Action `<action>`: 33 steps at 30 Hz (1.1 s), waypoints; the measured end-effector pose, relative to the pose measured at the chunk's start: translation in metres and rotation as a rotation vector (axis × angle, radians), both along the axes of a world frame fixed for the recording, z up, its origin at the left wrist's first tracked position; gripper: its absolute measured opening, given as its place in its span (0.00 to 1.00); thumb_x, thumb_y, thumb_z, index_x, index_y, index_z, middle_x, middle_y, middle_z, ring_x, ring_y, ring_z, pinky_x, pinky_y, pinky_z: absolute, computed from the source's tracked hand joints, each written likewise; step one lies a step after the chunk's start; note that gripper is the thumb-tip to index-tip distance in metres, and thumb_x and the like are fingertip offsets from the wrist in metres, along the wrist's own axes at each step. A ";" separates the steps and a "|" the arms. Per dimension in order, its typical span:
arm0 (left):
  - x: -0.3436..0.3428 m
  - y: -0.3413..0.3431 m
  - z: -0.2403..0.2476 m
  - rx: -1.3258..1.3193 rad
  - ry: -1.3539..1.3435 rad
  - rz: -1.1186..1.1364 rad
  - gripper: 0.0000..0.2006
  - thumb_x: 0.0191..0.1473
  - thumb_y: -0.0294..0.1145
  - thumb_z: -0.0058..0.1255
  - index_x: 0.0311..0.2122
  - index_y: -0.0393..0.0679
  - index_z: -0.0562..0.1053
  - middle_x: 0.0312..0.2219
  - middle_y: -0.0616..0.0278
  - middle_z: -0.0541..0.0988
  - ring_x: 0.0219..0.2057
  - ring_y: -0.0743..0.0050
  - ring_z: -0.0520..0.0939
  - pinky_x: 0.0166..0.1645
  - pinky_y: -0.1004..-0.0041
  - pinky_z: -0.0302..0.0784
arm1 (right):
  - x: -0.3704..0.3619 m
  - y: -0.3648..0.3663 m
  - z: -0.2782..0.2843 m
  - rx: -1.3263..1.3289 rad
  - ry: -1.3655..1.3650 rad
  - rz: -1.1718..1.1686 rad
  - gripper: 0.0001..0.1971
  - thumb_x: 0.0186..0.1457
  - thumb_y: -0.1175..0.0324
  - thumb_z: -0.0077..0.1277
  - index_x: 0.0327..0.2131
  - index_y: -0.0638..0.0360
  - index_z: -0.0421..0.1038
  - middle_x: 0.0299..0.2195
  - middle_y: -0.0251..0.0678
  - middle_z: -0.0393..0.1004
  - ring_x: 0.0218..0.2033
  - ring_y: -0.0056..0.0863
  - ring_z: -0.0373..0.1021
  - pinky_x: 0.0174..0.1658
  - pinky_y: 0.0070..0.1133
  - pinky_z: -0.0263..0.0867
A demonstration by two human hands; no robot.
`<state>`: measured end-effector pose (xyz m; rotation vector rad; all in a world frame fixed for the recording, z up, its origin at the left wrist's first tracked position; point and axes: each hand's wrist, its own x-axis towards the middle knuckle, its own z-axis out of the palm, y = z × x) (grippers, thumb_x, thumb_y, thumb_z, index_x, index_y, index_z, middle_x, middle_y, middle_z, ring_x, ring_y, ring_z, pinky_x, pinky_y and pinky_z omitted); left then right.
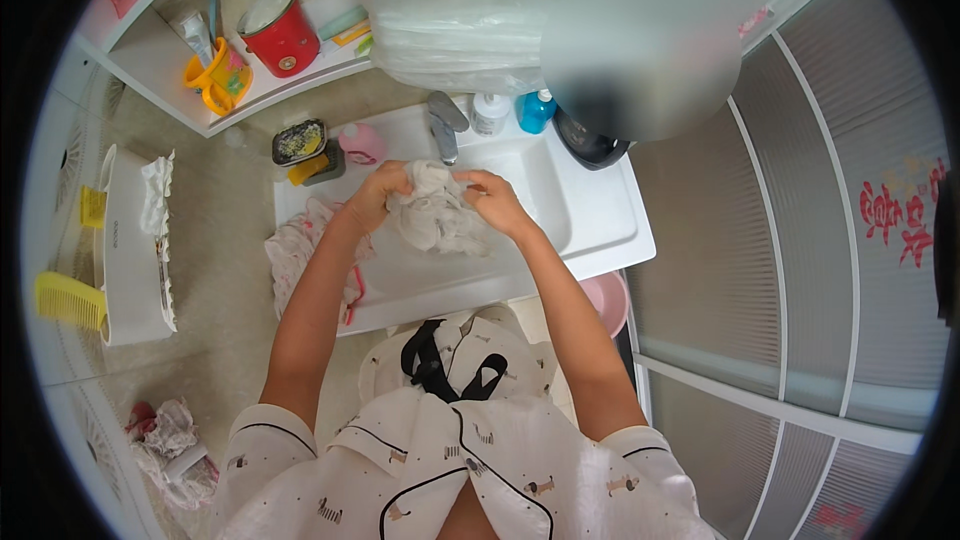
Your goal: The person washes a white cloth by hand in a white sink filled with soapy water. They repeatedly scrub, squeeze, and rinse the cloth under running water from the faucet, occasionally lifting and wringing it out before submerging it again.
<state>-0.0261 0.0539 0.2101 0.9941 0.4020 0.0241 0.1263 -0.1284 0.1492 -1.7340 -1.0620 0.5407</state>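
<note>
A bunched, wet-looking white cloth (pixel 437 215) hangs over the basin of the white sink (pixel 610 225), just in front of the grey faucet (pixel 446 130). My left hand (pixel 380 192) grips its left upper edge, with the fingers closed. On the other side my right hand (pixel 494 202) pinches the cloth between thumb and fingers. A second crumpled cloth, white with a pink pattern (pixel 300 250), lies on the sink's left edge beside my left forearm.
Behind the faucet stand a white bottle (pixel 489 115), a blue pump bottle (pixel 536 112) and a dark basin (pixel 590 143). A pink bottle (pixel 361 144) and black container (pixel 299 143) sit at left. A shelf (pixel 240 110) holds a red pot; a pink bucket (pixel 606 300) is below right.
</note>
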 end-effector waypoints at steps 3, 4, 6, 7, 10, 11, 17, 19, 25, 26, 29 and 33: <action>0.000 0.012 0.009 0.431 -0.209 -0.071 0.12 0.38 0.27 0.49 0.32 0.39 0.75 0.30 0.67 0.76 0.32 0.78 0.74 0.35 0.75 0.70 | 0.004 -0.006 0.007 -0.221 0.135 -0.008 0.14 0.57 0.70 0.47 0.47 0.58 0.71 0.33 0.33 0.76 0.33 0.28 0.69 0.41 0.23 0.66; 0.002 0.016 0.011 0.507 -0.191 -0.104 0.12 0.37 0.26 0.49 0.33 0.38 0.75 0.30 0.67 0.76 0.31 0.79 0.74 0.34 0.76 0.69 | 0.005 -0.010 0.005 -0.174 0.128 -0.063 0.12 0.58 0.69 0.46 0.45 0.59 0.72 0.30 0.31 0.75 0.31 0.25 0.68 0.39 0.22 0.66; 0.000 0.034 0.009 0.440 0.121 -0.190 0.14 0.36 0.25 0.49 0.33 0.38 0.75 0.30 0.67 0.76 0.31 0.80 0.73 0.33 0.76 0.68 | 0.011 -0.018 0.005 -0.110 0.199 -0.127 0.09 0.60 0.69 0.45 0.40 0.61 0.72 0.26 0.28 0.73 0.29 0.19 0.65 0.36 0.19 0.64; -0.001 0.040 -0.006 0.485 0.168 -0.171 0.14 0.36 0.25 0.49 0.33 0.37 0.75 0.29 0.68 0.76 0.30 0.80 0.73 0.33 0.76 0.68 | 0.015 -0.020 0.005 -0.091 0.281 -0.135 0.08 0.60 0.69 0.44 0.38 0.61 0.72 0.26 0.27 0.71 0.28 0.16 0.64 0.35 0.18 0.62; -0.009 0.049 -0.056 0.579 0.220 -0.076 0.13 0.35 0.24 0.50 0.32 0.37 0.75 0.26 0.69 0.75 0.28 0.80 0.72 0.34 0.77 0.68 | 0.004 -0.008 0.025 -0.045 0.414 -0.108 0.08 0.61 0.69 0.43 0.33 0.61 0.72 0.24 0.23 0.69 0.26 0.12 0.60 0.33 0.15 0.59; -0.008 0.040 -0.064 0.568 0.169 -0.030 0.12 0.36 0.25 0.51 0.32 0.37 0.76 0.26 0.69 0.75 0.28 0.80 0.72 0.34 0.77 0.69 | 0.002 -0.005 0.034 -0.037 0.435 -0.098 0.09 0.61 0.69 0.42 0.32 0.61 0.71 0.24 0.22 0.68 0.25 0.12 0.59 0.32 0.14 0.58; 0.025 -0.030 -0.081 0.731 0.113 0.070 0.09 0.42 0.28 0.56 0.31 0.39 0.75 0.27 0.67 0.77 0.32 0.77 0.77 0.38 0.73 0.72 | -0.003 0.005 0.067 -0.041 0.574 -0.025 0.04 0.55 0.72 0.49 0.32 0.61 0.71 0.25 0.25 0.70 0.27 0.13 0.63 0.33 0.15 0.59; 0.025 -0.035 -0.087 1.023 0.210 0.114 0.08 0.43 0.30 0.58 0.30 0.39 0.75 0.27 0.64 0.78 0.34 0.74 0.79 0.38 0.72 0.73 | -0.008 0.005 0.075 -0.047 0.466 -0.069 0.03 0.51 0.74 0.51 0.30 0.62 0.71 0.26 0.26 0.72 0.27 0.13 0.65 0.32 0.16 0.60; -0.005 -0.026 -0.135 1.250 0.467 0.353 0.11 0.42 0.33 0.59 0.32 0.40 0.77 0.29 0.56 0.81 0.32 0.63 0.81 0.37 0.67 0.74 | -0.003 -0.003 0.092 -0.135 -0.033 -0.253 0.09 0.41 0.80 0.51 0.30 0.61 0.73 0.30 0.40 0.77 0.30 0.30 0.73 0.34 0.25 0.67; -0.015 -0.015 -0.143 1.119 0.522 0.323 0.12 0.43 0.34 0.60 0.34 0.40 0.77 0.30 0.58 0.81 0.31 0.66 0.80 0.35 0.67 0.74 | -0.003 -0.004 0.094 -0.146 -0.182 -0.275 0.10 0.40 0.80 0.51 0.30 0.61 0.73 0.31 0.44 0.78 0.32 0.35 0.74 0.35 0.27 0.68; -0.025 0.007 -0.128 0.802 0.624 0.165 0.16 0.42 0.33 0.59 0.38 0.38 0.78 0.29 0.58 0.81 0.30 0.66 0.81 0.36 0.70 0.74 | 0.014 -0.027 0.063 -0.437 -0.437 -0.295 0.11 0.40 0.79 0.50 0.31 0.57 0.75 0.38 0.47 0.78 0.40 0.43 0.74 0.41 0.31 0.69; -0.022 0.027 -0.083 0.694 0.688 -0.129 0.21 0.46 0.37 0.58 0.46 0.38 0.76 0.31 0.59 0.80 0.35 0.68 0.81 0.40 0.71 0.75 | 0.021 -0.052 -0.006 -0.750 -0.382 -0.321 0.11 0.44 0.73 0.50 0.34 0.53 0.77 0.41 0.45 0.76 0.41 0.41 0.73 0.44 0.30 0.68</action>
